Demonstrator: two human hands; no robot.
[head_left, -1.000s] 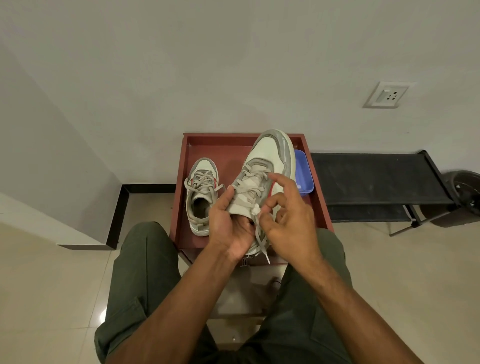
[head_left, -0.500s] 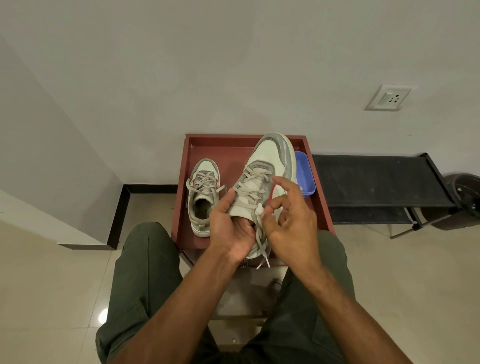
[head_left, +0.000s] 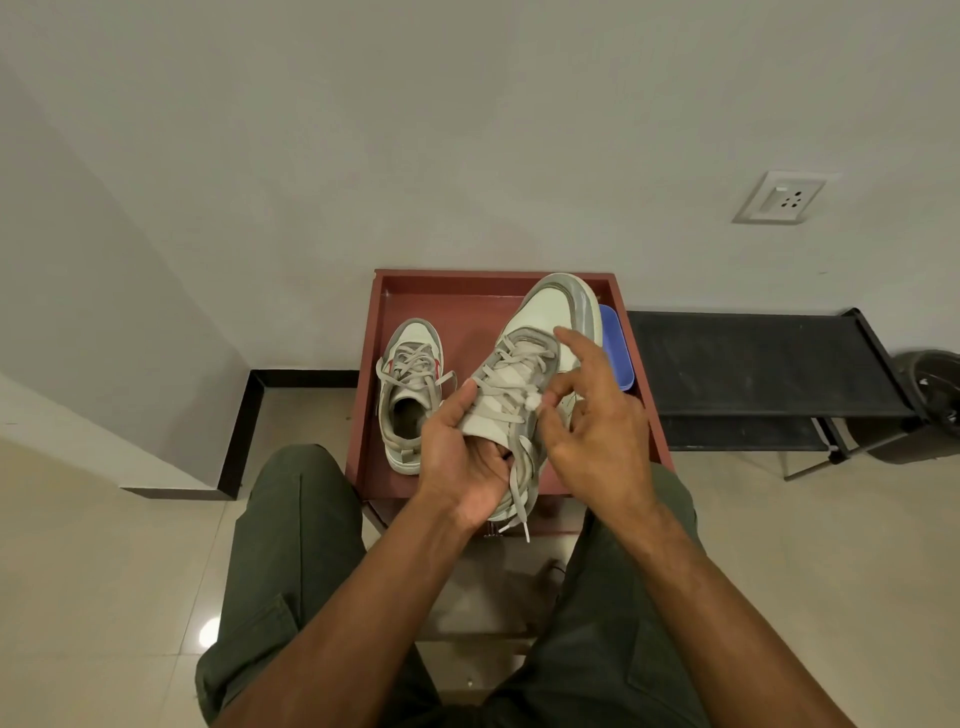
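Since half a second ago the right hand (head_left: 592, 436) has spread its fingers — the forefinger now points up over the sneaker (head_left: 550, 312), while the thumb and a bent finger pinch the lace (head_left: 531, 401) at a white bit. The left hand (head_left: 462, 457) grips the sneaker's heel, holding it tilted above the red tray (head_left: 467, 296) — its mate (head_left: 410, 384) lies there, with a blue box (head_left: 618, 348) behind.

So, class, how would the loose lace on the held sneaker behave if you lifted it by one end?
Probably floppy: the lace dangles limp below the held sneaker. Likely very light, being thin and flat. Its matte cloth look suggests it won't slip where the right hand pinches it.
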